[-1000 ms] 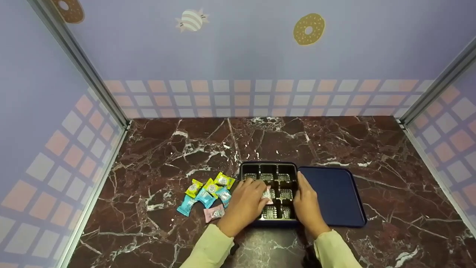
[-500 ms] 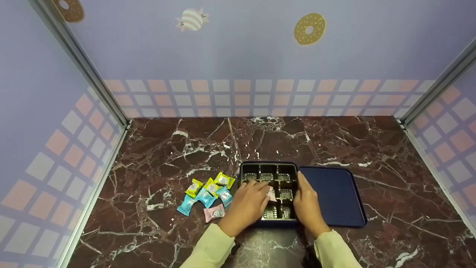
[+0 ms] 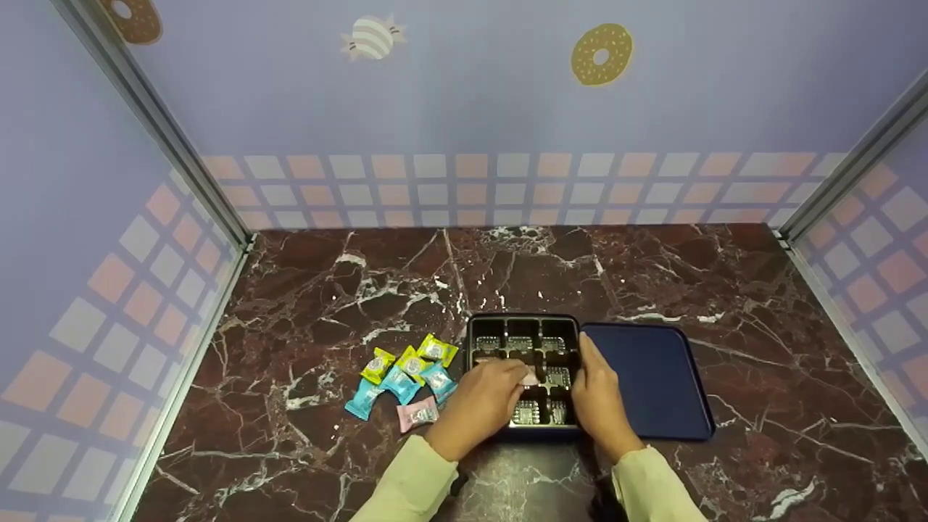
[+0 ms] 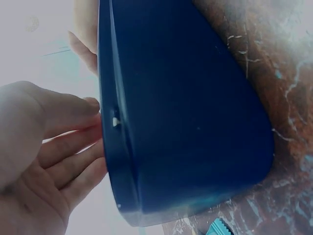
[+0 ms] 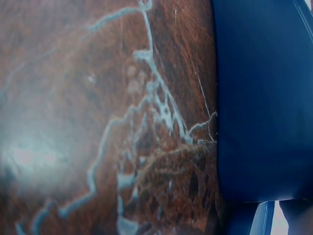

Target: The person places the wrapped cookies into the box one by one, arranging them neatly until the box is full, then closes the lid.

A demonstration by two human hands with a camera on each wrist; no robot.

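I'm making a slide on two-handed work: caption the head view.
Left hand over a divided box, right hand against its side, wrapped candies to the left, blue lid to the right.

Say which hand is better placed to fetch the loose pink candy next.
Probably the left hand: it's nearer the loose pink candy; the right hand is at the opposite edge of the box.

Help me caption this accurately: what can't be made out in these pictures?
- Head: the box's front-left compartment, hidden by the left hand.
- Head: most of the pink piece at that hand's fingertips, covered by its fingers.
- Head: print on the candies, too small to read.
- Left wrist: the box's inside, hidden by its wall; a teal wrapper, cut off by the bottom edge.
- Right wrist: the dark shape, cut off at lower right.
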